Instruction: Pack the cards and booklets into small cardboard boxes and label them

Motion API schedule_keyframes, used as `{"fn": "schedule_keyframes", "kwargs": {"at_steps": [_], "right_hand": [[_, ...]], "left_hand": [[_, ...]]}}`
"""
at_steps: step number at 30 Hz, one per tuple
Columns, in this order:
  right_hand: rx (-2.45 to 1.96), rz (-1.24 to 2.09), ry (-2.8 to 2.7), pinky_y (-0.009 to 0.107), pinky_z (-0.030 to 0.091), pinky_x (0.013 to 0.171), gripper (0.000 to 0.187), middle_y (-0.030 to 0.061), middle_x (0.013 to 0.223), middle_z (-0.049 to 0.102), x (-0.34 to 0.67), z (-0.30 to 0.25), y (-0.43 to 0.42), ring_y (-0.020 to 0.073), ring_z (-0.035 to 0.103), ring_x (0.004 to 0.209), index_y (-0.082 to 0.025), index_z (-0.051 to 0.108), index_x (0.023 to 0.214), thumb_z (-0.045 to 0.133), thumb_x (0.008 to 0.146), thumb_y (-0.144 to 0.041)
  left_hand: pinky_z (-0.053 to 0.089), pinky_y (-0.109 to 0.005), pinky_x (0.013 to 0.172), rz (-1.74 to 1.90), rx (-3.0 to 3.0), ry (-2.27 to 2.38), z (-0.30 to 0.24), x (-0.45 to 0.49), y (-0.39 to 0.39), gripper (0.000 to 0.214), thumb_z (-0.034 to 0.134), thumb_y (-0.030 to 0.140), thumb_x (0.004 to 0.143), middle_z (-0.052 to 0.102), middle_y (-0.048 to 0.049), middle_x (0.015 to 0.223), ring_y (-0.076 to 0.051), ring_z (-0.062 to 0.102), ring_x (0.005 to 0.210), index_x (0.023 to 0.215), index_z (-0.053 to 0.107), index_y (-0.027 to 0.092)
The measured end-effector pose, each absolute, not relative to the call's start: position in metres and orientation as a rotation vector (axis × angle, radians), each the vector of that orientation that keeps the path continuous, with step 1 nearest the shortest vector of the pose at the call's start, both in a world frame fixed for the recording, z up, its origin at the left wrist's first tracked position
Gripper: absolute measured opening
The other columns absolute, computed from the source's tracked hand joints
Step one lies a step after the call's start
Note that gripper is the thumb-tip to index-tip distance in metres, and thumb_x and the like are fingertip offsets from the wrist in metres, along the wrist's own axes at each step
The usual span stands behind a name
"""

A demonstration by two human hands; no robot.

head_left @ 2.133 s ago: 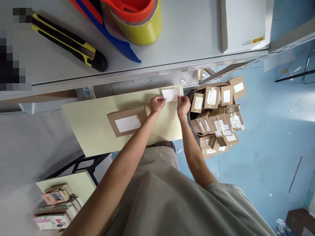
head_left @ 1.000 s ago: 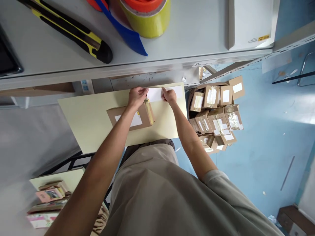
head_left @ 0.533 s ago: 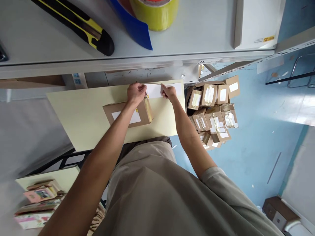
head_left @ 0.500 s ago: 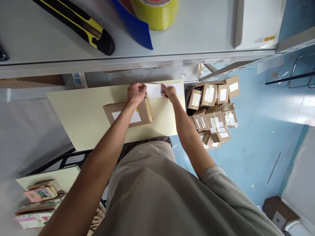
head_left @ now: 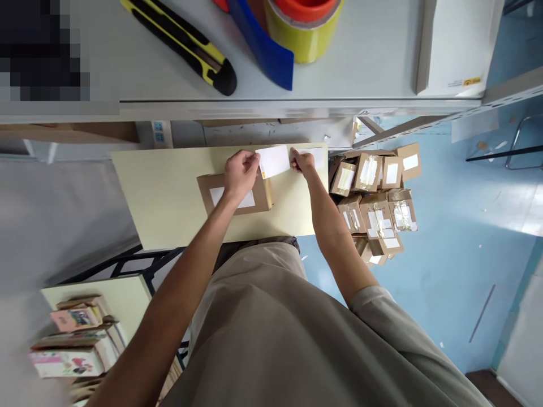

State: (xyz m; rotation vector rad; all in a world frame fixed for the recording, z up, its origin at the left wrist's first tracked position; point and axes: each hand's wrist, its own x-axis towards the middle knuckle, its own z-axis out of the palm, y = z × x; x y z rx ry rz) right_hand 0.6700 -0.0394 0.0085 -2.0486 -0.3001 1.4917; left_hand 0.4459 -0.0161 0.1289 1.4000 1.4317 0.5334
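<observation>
One paper slip (head_left: 274,161) is held tilted over the tabletop (head_left: 161,195), near its far edge, its left end pinched by the left hand (head_left: 240,175). A gap has just been opened between it and the right hand (head_left: 304,163), so it is judged freed for one-handed carrying. Right fingers: curled together, any grip unclear. Second slip (head_left: 319,157): far right corner. Cardboard box (head_left: 261,193): partly hidden by the left hand.
</observation>
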Motion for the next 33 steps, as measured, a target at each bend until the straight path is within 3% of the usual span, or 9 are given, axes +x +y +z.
{"fn": "schedule_keyframes", "kwargs": {"at_steps": [4,10,14,17,21,27,33], "right_hand": [[-2.136,1.435,-0.361,0.02,0.043,0.043,0.063,-0.0023,0.048,0.06,0.668,0.012,-0.039,0.0082,0.052,0.038,-0.021,0.061,0.061,0.073,0.113,-0.052],[-2.174,1.377,-0.526,0.022,0.05,0.05,0.066,0.0014,0.055,0.065,0.657,0.039,-0.046,0.0111,0.059,0.046,-0.021,0.066,0.066,0.072,0.107,-0.073],[-1.81,1.554,-0.574,0.025,0.062,0.066,0.076,0.0064,0.066,0.073,0.627,0.099,-0.087,0.0179,0.076,0.068,-0.021,0.073,0.078,0.067,0.096,-0.094],[-1.51,1.727,-0.599,0.03,0.069,0.078,0.082,0.0048,0.072,0.075,0.594,0.153,-0.129,0.0219,0.082,0.084,-0.022,0.075,0.085,0.066,0.085,-0.104],[-1.465,1.589,-0.707,0.035,0.073,0.081,0.072,-0.0036,0.072,0.071,0.555,0.211,-0.169,0.0187,0.077,0.075,-0.026,0.069,0.076,0.09,0.069,-0.094],[-1.585,1.312,-0.816,0.036,0.072,0.071,0.063,-0.0025,0.072,0.072,0.518,0.266,-0.188,0.0185,0.075,0.069,-0.027,0.067,0.076,0.088,0.083,-0.086],[-1.646,1.151,-0.933,0.037,0.071,0.067,0.056,-0.0026,0.072,0.07,0.48,0.311,-0.188,0.0181,0.072,0.068,-0.028,0.067,0.077,0.088,0.089,-0.079]], "left_hand": [[0.066,-0.031,0.075,0.652,1.193,1.438,0.17,0.406,-0.043,0.054,0.081,0.074,0.093,0.077,-0.0049,0.084,-0.02,0.076,0.079,0.094,0.071,0.021],[0.07,-0.037,0.085,0.728,1.055,1.392,0.22,0.353,-0.086,0.069,0.087,0.086,0.08,0.081,-0.0082,0.09,-0.025,0.081,0.09,0.091,0.074,0.02],[0.07,-0.04,0.087,0.719,1.032,1.382,0.235,0.33,-0.098,0.069,0.088,0.086,0.078,0.082,-0.0089,0.09,-0.028,0.082,0.094,0.091,0.075,0.02],[0.071,-0.041,0.086,0.687,1.048,1.363,0.24,0.318,-0.1,0.07,0.089,0.087,0.077,0.082,-0.0091,0.088,-0.028,0.081,0.092,0.09,0.076,0.02],[0.071,-0.041,0.088,0.658,1.073,1.313,0.243,0.301,-0.101,0.068,0.087,0.087,0.079,0.082,-0.0096,0.089,-0.028,0.081,0.092,0.088,0.076,0.021],[0.071,-0.047,0.079,0.659,1.007,1.133,0.262,0.261,-0.105,0.069,0.062,0.085,0.099,0.083,-0.0159,0.092,-0.034,0.084,0.098,0.097,0.082,0.019],[0.07,-0.047,0.081,0.543,1.179,0.997,0.296,0.203,-0.108,0.035,0.082,0.056,0.087,0.084,-0.0127,0.09,-0.034,0.083,0.091,0.089,0.083,0.021]]}}
